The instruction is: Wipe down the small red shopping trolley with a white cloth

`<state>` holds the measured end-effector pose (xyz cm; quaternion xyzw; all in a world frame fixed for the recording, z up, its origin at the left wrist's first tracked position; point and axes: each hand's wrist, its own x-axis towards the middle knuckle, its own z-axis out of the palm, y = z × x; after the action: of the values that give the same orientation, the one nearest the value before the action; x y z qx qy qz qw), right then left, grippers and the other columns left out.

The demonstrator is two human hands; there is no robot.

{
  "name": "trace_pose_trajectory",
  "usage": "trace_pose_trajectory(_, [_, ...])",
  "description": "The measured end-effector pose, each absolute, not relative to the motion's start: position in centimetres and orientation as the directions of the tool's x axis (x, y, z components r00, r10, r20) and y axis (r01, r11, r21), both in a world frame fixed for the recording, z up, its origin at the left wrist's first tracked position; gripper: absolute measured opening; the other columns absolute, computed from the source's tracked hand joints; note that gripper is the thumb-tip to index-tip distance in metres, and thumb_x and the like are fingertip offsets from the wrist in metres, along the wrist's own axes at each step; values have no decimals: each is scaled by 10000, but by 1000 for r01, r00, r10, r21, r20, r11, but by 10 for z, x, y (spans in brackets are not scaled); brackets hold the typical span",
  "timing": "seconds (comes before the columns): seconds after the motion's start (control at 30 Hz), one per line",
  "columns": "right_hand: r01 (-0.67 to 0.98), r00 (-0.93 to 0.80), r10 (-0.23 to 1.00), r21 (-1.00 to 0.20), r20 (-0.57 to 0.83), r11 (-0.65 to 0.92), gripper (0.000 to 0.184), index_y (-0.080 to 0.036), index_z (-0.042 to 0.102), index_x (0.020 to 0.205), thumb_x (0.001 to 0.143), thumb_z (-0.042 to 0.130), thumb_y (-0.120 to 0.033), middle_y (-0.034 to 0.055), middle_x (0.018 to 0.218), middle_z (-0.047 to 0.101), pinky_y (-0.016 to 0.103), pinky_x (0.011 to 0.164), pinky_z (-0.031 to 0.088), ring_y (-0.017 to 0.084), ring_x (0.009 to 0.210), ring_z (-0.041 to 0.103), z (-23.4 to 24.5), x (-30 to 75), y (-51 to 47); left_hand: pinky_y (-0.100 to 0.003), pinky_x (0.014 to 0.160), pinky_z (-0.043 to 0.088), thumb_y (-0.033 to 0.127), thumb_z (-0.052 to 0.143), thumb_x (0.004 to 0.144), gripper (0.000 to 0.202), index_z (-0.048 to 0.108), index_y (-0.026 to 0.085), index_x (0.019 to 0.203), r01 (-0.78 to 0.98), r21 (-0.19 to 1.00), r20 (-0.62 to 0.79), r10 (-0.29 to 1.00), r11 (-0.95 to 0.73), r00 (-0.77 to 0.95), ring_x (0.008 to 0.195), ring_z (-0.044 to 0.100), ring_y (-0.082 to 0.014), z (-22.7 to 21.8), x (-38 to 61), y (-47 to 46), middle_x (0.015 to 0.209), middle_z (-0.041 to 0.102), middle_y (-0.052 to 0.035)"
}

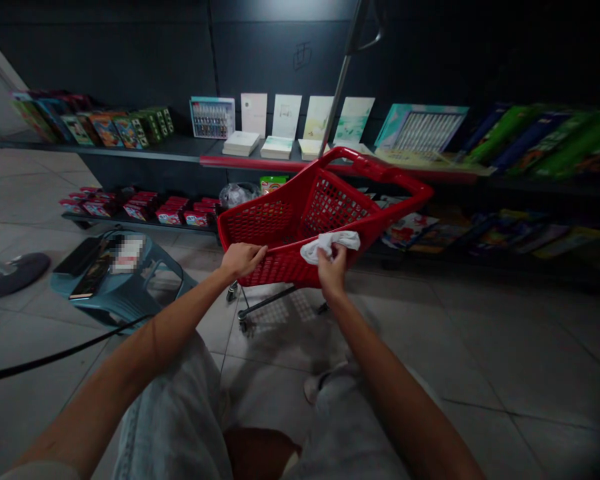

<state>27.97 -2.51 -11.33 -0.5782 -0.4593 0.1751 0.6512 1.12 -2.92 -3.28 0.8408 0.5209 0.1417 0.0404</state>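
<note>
At a red shopping cart (300,220), left hand (243,260) clamps its rim, right hand (333,272) pinches a white cloth (326,245).

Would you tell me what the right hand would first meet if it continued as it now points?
The right hand, holding a white cloth, would meet the side wall of the red plastic shopping cart first, though depth is unclear.

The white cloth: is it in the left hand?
No, the cloth is in the right hand; the left hand grips the cart.
</note>
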Motion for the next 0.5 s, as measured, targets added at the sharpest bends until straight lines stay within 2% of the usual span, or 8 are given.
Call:
trace_pose_trajectory(0.13, [211, 447, 834, -944, 324, 254, 471, -197, 536, 1216, 828, 635, -445, 151, 1290, 623, 450, 1116, 436, 251, 1192, 589, -121, 211, -50, -308, 731, 413, 543, 208, 1086, 682, 776, 220, 889, 866, 205, 195, 886, -457, 421, 875, 714, -226, -33, 15, -30, 937, 795, -100])
trace_pose_trajectory(0.37, [89, 270, 942, -980, 198, 180, 467, -161, 576, 1195, 827, 636, -441, 145, 1182, 672, 412, 999, 496, 254, 1059, 625, -127, 134, -83, -292, 745, 426, 528, 211, 1097, 659, 761, 217, 910, 876, 193, 167, 894, -443, 415, 909, 721, -217, -32, 14, -33, 978, 797, -90])
trace_pose_trajectory(0.5, [28, 254, 962, -995, 98, 94, 453, -176, 616, 1157, 791, 684, -434, 114, 1156, 708, 379, 991, 499, 242, 1043, 637, -124, 130, -86, -289, 754, 426, 512, 212, 1101, 616, 735, 228, 937, 863, 192, 163, 882, -467, 442, 945, 717, -207, -31, 11, -34, 1017, 794, -75])
